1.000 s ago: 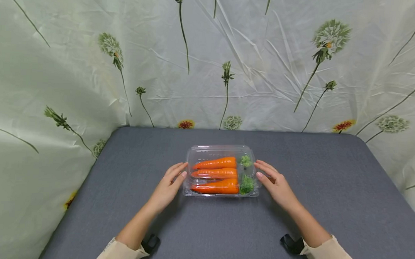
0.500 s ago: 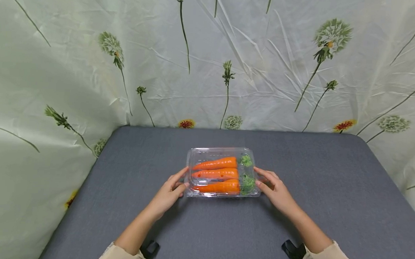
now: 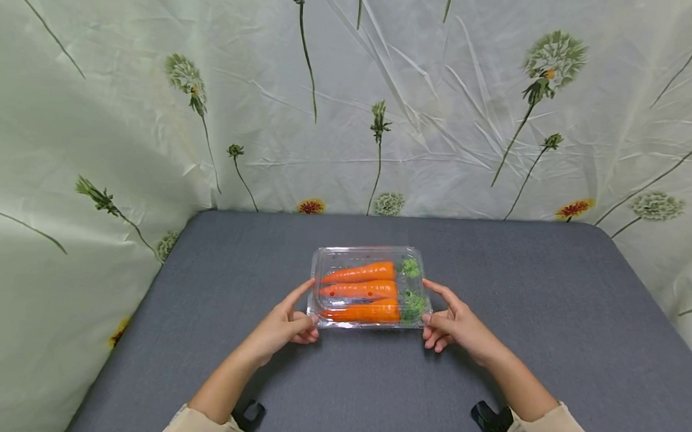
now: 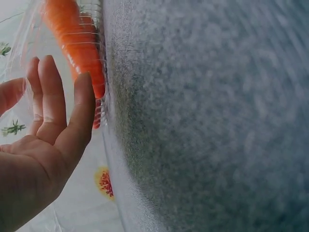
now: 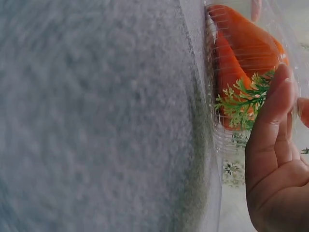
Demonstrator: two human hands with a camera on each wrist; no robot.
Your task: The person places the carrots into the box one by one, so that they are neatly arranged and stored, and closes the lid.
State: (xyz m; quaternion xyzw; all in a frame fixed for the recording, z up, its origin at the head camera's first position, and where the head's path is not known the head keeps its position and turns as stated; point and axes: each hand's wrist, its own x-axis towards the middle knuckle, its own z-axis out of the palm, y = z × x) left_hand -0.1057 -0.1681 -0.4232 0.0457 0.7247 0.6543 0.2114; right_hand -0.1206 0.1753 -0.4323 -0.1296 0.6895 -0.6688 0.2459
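Observation:
A clear plastic clamshell box [image 3: 370,326] sits on the grey table with its lid down. Inside lie 3 orange carrots [image 3: 359,289], tips to the left, with green leafy tops [image 3: 414,306] at the right end. My left hand [image 3: 277,329] is at the front left corner, index finger along the side, thumb on the rim and other fingers bent in front below it. At the front right corner my right hand [image 3: 463,327] pinches the rim the same way. The left wrist view shows the ribbed wall close beside the fingers and a carrot [image 4: 79,43] behind it.
The grey table [image 3: 252,244] reaches back to a pale curtain [image 3: 442,149] printed with flowers. Black straps [image 3: 490,419] are on both wrists, next to cream sleeves.
Both hands have moved from beside the box to its front corners. The thumbs have come onto the rim and the lower fingers have bent in front of it. The box has barely shifted.

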